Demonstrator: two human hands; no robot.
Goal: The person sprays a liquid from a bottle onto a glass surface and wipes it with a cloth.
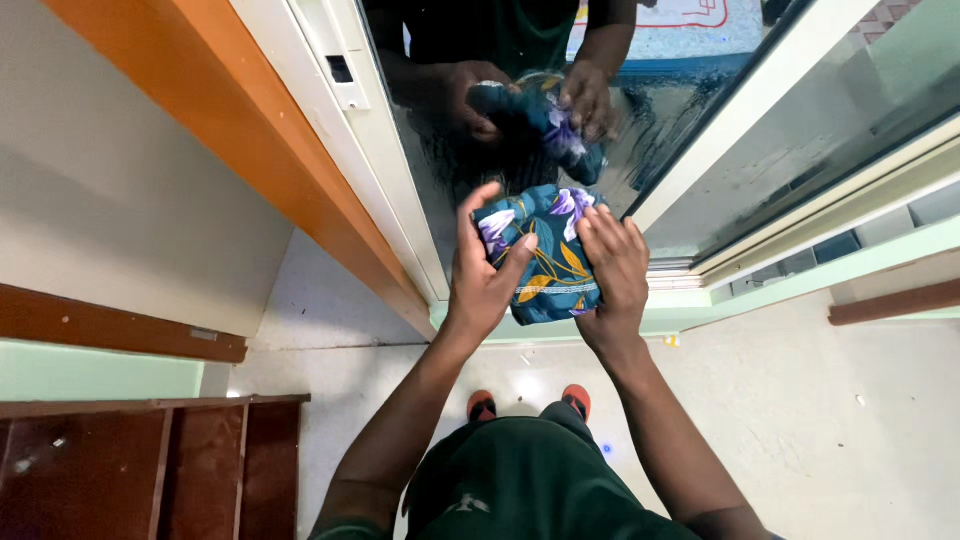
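Hands, two in number, are pressed around one bundled teal cloth with purple flowers and yellow leaves [545,255], held against the glass pane [690,130]. At nine o'clock, the left hand [485,275] is clasped over it; at three o'clock, the right hand [612,265] lies flat-fingered. One reflection is mirrored at twelve o'clock; two orange shoes [528,403] at six.

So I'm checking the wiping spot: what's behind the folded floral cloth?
Wet, streaked window glass, reflecting cloth and hands. The floral cloth, held by left hand and right hand, hides the pane behind it.
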